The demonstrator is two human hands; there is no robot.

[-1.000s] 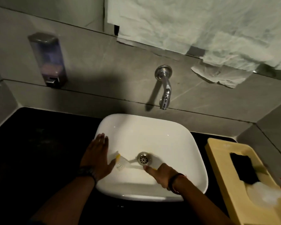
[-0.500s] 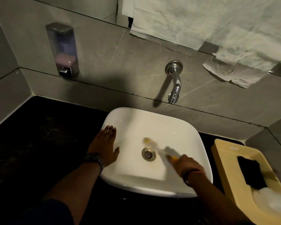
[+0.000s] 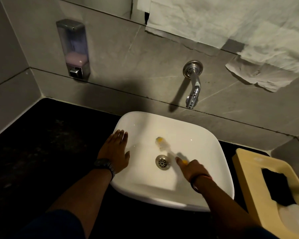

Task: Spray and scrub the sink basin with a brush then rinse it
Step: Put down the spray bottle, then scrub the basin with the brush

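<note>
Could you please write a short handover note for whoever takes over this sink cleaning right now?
Left hand: open, flat on the left rim of the white sink basin, bracing.
Right hand: gripping the yellow-handled brush, whose bristle head is in the basin just behind the drain.
Wall tap: no water running.
No spray bottle can be identified in view.
Done: scrubbing is under way; whether spraying was done cannot be told.
Left: finish scrubbing the basin walls, then rinse under the tap.
</note>
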